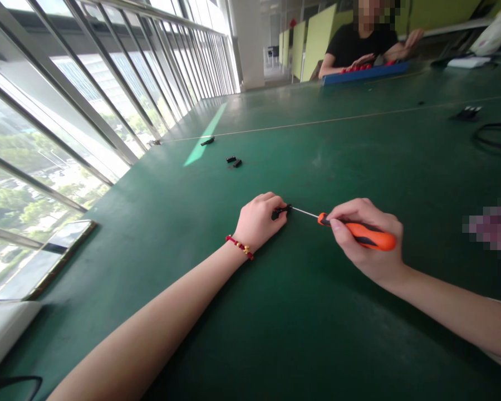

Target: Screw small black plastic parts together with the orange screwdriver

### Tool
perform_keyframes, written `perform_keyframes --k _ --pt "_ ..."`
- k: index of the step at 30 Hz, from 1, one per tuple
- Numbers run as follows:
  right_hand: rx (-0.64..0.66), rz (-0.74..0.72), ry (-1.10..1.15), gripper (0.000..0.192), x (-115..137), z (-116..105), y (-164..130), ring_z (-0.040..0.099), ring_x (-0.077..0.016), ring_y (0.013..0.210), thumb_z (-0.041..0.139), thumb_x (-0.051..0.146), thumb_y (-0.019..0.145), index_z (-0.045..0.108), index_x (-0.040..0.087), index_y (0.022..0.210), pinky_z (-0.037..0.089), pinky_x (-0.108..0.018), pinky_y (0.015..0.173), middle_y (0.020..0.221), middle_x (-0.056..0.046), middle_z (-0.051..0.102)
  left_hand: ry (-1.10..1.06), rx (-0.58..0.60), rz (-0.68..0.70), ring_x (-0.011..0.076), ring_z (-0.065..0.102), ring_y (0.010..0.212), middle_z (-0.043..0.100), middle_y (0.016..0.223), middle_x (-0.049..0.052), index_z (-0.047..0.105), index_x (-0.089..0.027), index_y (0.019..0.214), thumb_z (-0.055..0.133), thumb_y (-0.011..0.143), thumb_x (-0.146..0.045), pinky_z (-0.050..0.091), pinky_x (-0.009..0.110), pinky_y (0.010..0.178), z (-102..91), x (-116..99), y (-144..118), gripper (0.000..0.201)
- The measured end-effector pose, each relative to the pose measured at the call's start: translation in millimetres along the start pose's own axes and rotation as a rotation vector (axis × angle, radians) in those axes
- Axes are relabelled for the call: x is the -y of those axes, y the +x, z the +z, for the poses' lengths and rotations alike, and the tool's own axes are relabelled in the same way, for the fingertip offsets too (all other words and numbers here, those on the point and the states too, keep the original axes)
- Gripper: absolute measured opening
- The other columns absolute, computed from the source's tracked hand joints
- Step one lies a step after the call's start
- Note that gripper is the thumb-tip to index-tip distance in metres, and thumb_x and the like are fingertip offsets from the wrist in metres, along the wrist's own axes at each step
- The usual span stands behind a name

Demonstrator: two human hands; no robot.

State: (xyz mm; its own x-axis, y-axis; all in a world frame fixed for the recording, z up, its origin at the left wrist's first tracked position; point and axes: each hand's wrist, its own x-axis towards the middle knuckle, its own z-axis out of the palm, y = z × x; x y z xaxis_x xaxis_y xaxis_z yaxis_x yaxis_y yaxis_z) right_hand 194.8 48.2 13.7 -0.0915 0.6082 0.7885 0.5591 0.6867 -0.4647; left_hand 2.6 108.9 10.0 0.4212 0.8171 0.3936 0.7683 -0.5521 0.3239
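My left hand (259, 218) rests on the green table (300, 312) and pinches a small black part (282, 211) against the surface. A red bead bracelet sits on that wrist. My right hand (365, 236) grips an orange-handled screwdriver (369, 235). Its thin metal shaft points left, with the tip touching the small black part.
Two small black parts (234, 162) lie farther up the table, another black piece (207, 141) beyond them. A phone (45, 262) lies near the left edge by the window railing. A black cable (496, 136) and small black item (467, 113) sit at right. Across the table a person (365, 44) works at a blue tray (365, 72).
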Motion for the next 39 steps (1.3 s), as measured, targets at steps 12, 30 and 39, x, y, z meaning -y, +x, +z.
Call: perform_keyframes --k 12,30,39 --pt "0.079 -0.103 0.019 0.009 7 0 2 0.052 -0.0102 0.059 0.056 0.012 0.078 0.055 0.021 0.077 0.042 -0.026 0.054 0.066 0.002 0.062 0.119 -0.011 0.095 0.0145 0.061 0.079 0.067 0.087 0.001 0.065 -0.018 0.082 0.052 0.078 -0.017 0.046 0.024 0.065 0.4 -4 -2 0.013" --pt "0.129 -0.086 0.022 0.004 5 -1 1 0.054 -0.0122 0.065 0.056 0.017 0.080 0.055 0.020 0.082 0.046 -0.028 0.064 0.071 0.000 0.060 -0.044 0.039 0.052 0.0162 0.061 0.086 0.068 0.090 0.001 0.068 -0.020 0.087 0.056 0.078 -0.019 0.049 0.027 0.076 0.0 0 1 0.015" --pt "0.085 -0.082 -0.012 0.005 5 -2 1 0.054 -0.0126 0.063 0.054 0.021 0.082 0.057 0.020 0.079 0.043 -0.030 0.063 0.067 0.000 0.059 -0.183 0.101 0.082 0.0162 0.059 0.087 0.066 0.090 0.003 0.071 -0.021 0.093 0.056 0.082 -0.024 0.050 0.029 0.081 1.2 6 4 0.018"
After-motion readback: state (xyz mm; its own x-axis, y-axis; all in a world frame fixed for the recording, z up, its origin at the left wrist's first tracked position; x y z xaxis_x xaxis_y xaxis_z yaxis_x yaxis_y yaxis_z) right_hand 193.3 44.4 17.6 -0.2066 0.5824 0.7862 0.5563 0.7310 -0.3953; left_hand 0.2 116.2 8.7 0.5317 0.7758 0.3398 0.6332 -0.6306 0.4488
